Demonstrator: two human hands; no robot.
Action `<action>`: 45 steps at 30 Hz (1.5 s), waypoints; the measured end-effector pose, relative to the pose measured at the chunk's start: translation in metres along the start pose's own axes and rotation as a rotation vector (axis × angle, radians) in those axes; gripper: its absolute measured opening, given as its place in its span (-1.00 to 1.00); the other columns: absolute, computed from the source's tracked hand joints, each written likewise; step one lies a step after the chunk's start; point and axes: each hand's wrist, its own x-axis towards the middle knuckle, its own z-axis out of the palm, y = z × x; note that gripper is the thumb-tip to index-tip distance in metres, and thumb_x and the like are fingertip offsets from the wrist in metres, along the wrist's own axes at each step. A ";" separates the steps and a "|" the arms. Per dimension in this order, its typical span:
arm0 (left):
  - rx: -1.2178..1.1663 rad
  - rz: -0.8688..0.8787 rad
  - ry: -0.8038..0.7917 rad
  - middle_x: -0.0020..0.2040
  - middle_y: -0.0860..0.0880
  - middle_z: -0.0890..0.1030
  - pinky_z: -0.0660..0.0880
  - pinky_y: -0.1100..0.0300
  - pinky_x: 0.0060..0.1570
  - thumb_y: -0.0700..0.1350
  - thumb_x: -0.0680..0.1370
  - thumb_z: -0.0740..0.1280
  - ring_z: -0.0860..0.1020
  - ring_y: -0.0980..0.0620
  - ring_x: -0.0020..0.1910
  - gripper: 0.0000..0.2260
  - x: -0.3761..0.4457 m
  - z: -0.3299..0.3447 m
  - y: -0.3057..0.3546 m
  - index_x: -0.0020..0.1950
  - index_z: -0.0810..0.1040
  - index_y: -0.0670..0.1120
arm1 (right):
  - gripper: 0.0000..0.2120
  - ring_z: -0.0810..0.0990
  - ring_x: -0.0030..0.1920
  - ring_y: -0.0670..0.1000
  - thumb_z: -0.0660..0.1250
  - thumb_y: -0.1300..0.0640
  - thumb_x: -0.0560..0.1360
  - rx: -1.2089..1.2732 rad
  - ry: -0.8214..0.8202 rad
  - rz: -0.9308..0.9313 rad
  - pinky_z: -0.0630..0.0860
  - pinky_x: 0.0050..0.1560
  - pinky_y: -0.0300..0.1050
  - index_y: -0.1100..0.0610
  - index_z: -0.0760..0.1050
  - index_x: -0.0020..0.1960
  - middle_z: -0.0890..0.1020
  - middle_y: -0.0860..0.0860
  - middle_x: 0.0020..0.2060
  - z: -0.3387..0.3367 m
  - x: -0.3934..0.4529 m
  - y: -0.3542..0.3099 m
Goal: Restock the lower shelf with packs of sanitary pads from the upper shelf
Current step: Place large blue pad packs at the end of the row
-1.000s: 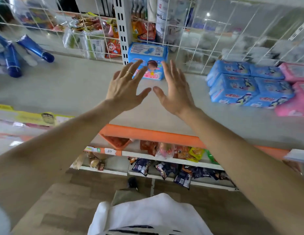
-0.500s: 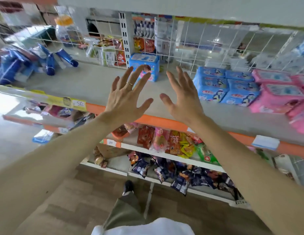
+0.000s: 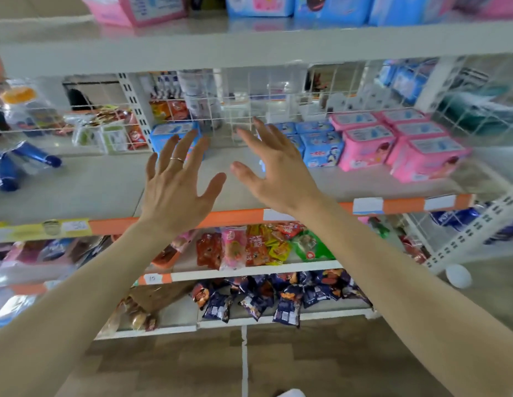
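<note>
My left hand (image 3: pixel 179 179) and my right hand (image 3: pixel 275 170) are raised side by side in front of the lower shelf (image 3: pixel 77 190), fingers spread, holding nothing. Behind my left fingers a single blue pad pack (image 3: pixel 169 133) stands at the back of that shelf. To the right lie blue pad packs (image 3: pixel 321 144) and pink pad packs (image 3: pixel 398 141). The upper shelf (image 3: pixel 249 44) runs across the top and carries a pink pack (image 3: pixel 140 8) and blue packs (image 3: pixel 330 7), cut off by the frame's edge.
A white wire grid (image 3: pixel 249 104) backs the lower shelf. Blue tubes (image 3: pixel 26 161) lie at its left end. Snack packets (image 3: pixel 249 247) and dark packets (image 3: pixel 264 299) fill the shelves below. A white perforated upright (image 3: pixel 473 227) stands at the right.
The view has tilted upward, bringing the upper shelf and its packs into sight. Both hands have risen with it and stay spread and empty.
</note>
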 end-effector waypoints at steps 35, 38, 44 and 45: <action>-0.306 0.356 0.064 0.57 -0.04 0.29 0.23 -0.24 0.45 0.28 0.59 0.09 0.23 -0.14 0.55 -0.38 -0.033 -0.076 0.036 0.56 0.27 0.00 | -0.32 0.06 0.61 0.04 0.08 -0.30 0.54 -0.292 0.220 0.164 0.14 0.55 0.16 -0.05 0.15 0.60 0.15 0.00 0.60 -0.078 -0.100 -0.084; -0.248 0.341 0.108 0.57 -0.03 0.29 0.21 -0.20 0.44 0.28 0.59 0.09 0.23 -0.12 0.55 -0.38 -0.025 -0.091 0.027 0.57 0.29 -0.01 | -0.32 0.08 0.60 0.03 0.09 -0.30 0.55 -0.261 0.264 0.099 0.13 0.57 0.12 -0.05 0.16 0.59 0.16 -0.01 0.60 -0.085 -0.080 -0.085; -0.179 0.283 0.224 0.59 -0.04 0.25 0.31 -0.19 0.38 0.24 0.58 0.16 0.24 -0.13 0.54 -0.42 0.003 -0.118 0.034 0.53 0.34 -0.02 | -0.37 0.14 0.59 0.04 0.13 -0.24 0.57 -0.169 0.327 -0.053 0.21 0.54 0.14 -0.03 0.21 0.57 0.21 0.00 0.58 -0.102 -0.050 -0.077; -0.169 0.278 0.239 0.59 -0.05 0.23 0.34 -0.19 0.35 0.24 0.58 0.17 0.26 -0.14 0.53 -0.43 0.009 -0.121 0.039 0.52 0.34 -0.02 | -0.36 0.13 0.59 0.03 0.12 -0.25 0.57 -0.163 0.324 -0.067 0.21 0.54 0.14 -0.03 0.21 0.58 0.20 -0.01 0.59 -0.107 -0.047 -0.073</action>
